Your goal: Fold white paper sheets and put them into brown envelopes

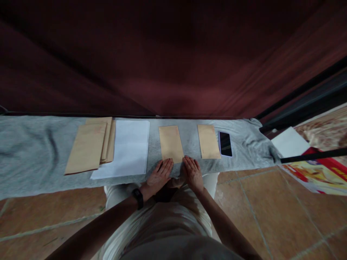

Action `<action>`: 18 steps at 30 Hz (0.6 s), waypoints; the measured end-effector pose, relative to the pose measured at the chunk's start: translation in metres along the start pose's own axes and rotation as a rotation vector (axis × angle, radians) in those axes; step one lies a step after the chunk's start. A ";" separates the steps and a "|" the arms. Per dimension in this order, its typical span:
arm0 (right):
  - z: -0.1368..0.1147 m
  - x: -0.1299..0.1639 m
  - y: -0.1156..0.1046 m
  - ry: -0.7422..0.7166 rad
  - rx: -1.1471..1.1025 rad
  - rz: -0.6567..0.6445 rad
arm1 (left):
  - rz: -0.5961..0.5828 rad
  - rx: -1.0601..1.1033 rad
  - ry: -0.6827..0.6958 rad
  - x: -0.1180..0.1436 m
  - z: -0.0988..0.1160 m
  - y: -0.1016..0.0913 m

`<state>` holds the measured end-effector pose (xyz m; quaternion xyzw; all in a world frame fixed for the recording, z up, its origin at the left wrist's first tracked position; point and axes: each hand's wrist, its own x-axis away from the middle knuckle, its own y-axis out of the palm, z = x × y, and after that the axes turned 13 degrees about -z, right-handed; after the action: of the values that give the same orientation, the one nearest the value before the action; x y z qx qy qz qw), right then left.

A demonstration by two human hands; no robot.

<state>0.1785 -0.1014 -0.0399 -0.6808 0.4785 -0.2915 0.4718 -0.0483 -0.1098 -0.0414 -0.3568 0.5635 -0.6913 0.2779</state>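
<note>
A brown paper envelope (170, 142) lies flat on the grey cloth, its near edge toward me. My left hand (159, 174) rests at its near left corner, fingers stretched out and lying on the paper. At the near right corner is my right hand (193, 174), its fingers extended and the tips touching the envelope's edge. Neither hand is wrapped round anything. To the right lies a second brown envelope (209, 142), apart from the hands. A stack of white paper sheets (130, 148) sits left of the middle envelope.
Several larger brown envelopes (86, 146) overlap the sheets at the left. A phone (225, 144) lies right of the second envelope. The grey cloth (246, 144) covers a narrow surface below a dark red panel (173, 72). A colourful red and yellow box (320, 173) is at the right.
</note>
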 end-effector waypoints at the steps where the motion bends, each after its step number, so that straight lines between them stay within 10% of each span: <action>1: -0.001 -0.002 0.000 0.017 -0.011 0.011 | -0.006 0.006 -0.005 0.000 0.001 -0.001; 18: -0.006 -0.054 0.004 0.433 -0.440 -0.077 | 0.105 -0.041 0.018 -0.001 -0.005 0.008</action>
<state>0.1524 -0.0538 -0.0382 -0.7062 0.5935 -0.3370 0.1886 -0.0519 -0.1083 -0.0495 -0.3262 0.5979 -0.6674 0.3012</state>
